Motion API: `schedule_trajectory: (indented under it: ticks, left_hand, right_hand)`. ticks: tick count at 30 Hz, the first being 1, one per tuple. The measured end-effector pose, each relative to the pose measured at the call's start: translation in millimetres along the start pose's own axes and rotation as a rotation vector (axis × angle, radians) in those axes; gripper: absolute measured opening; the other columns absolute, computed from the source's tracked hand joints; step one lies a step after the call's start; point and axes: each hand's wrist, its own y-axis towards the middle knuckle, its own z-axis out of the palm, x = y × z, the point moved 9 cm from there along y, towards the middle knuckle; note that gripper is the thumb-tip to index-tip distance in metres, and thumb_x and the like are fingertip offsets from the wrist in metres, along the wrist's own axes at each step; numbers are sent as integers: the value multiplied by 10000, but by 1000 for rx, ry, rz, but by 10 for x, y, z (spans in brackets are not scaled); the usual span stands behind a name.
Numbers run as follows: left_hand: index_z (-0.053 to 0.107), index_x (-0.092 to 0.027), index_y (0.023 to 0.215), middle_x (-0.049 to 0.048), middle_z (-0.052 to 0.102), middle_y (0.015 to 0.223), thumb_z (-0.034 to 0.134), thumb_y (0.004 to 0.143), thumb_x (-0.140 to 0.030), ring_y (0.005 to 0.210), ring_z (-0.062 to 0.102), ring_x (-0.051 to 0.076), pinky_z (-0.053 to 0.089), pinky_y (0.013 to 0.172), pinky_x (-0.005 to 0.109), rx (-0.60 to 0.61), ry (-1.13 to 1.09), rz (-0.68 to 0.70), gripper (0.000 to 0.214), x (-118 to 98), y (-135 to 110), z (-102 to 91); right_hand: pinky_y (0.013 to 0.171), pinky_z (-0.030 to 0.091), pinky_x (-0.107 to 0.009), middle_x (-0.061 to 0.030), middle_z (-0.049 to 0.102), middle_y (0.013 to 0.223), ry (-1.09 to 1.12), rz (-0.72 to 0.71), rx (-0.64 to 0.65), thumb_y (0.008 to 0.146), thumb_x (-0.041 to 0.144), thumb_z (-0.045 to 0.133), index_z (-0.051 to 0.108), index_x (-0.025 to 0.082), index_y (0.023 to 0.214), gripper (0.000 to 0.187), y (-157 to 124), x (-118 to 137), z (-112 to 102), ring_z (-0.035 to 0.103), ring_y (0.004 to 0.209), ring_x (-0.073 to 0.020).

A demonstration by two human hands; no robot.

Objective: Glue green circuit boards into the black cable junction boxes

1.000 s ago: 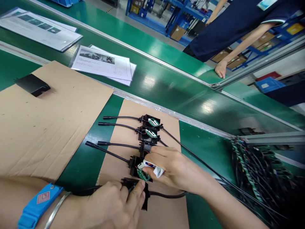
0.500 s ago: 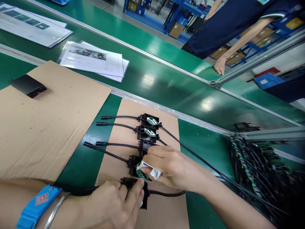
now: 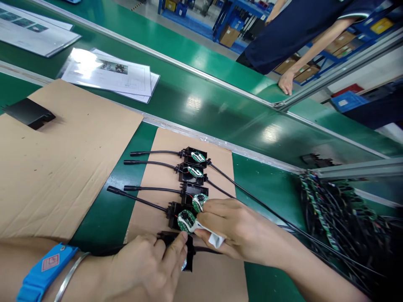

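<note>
Cables [image 3: 317,235] with green boards lie heaped at the right edge of the tabletop [image 3: 261,188]. Beyond its far metal strip [image 3: 179,128] are two stacks of papers [image 3: 132,82] and one co-worker's hand [image 3: 286,83]. Two cardboard sheets appear: the larger sheet [image 3: 69,159] bears one loose black cover [image 3: 30,113] near its far left corner; the narrower sheet [image 3: 217,281] carries five black housings [image 3: 190,188] from far edge toward near. Four round boards [image 3: 198,157] show clearly. The right hand [image 3: 233,228], overlapping the third board, pinches one white tube [image 3: 215,240], its tip at the fourth board. The left hand [image 3: 154,268] hides most of the fifth housing; whether its fingers grip, I cannot tell.
</note>
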Motion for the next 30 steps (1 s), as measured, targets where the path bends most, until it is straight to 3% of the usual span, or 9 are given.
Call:
schedule_trajectory:
  ticks: [4,14,23,27,30]
  left_hand:
    - [580,-65,1269,207,574,1299,479,897,-134,704,678,230,524,458,329,-8,17,-58,392,2,-15,8]
    - [605,-85,1244,186,611,1262,478,906,-161,604,642,188,484,426,303,-22,-9,-42,369,30,-25,-23]
    - [587,-80,1252,195,604,1275,518,885,-149,648,647,199,469,452,317,8,5,-39,379,17,-9,-25]
    - [622,-94,1173,172,685,1132,550,875,-125,637,627,160,454,478,264,-47,-25,32,308,-131,-97,-57]
    - [646,-94,1092,139,722,970,571,866,-124,633,617,148,450,485,239,-95,-49,33,240,-275,-220,-69]
  right_hand:
    - [544,265,-271,9,424,670,-11,24,3,964,229,437,528,164,714,274,-43,-27,3,337,588,-127]
    - [554,315,-255,-10,484,669,-51,37,-22,973,226,416,537,167,729,279,-23,-107,-38,426,599,-130]
    - [557,318,-259,-10,483,661,-107,15,-75,970,223,414,552,162,731,282,18,-155,-29,413,587,-127]
    - [565,334,-252,-10,520,680,-82,109,-174,945,220,498,573,154,825,157,-150,-178,-139,457,609,-122]
    - [560,340,-245,-4,534,687,27,165,-229,889,220,586,568,161,858,69,-254,-61,-131,474,624,-120]
